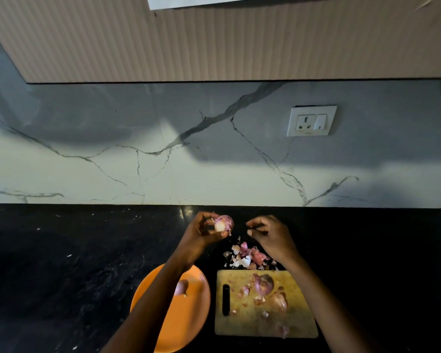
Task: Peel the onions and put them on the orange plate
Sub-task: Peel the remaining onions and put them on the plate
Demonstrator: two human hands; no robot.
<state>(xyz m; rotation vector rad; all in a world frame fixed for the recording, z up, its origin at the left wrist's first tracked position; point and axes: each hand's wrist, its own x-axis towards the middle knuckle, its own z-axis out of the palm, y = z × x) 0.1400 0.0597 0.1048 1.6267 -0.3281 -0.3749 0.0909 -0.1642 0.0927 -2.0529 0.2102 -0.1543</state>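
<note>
My left hand (201, 231) holds a partly peeled purple onion (223, 223) above the black counter, some pale flesh showing. My right hand (270, 236) hovers just right of it, fingers pinched together; whether a scrap of skin is between them I cannot tell. An orange plate (189, 317) lies below my left forearm with one peeled onion (181, 287) on it, partly hidden by the arm. Two unpeeled onions, one purple (264, 284) and one paler (279, 301), rest on the wooden cutting board (250, 324).
A pile of onion skins (247, 256) lies on the counter behind the board. A black-handled knife (225, 299) lies on the board's left side. The marble backsplash with a wall socket (311, 121) stands behind the counter (74, 263).
</note>
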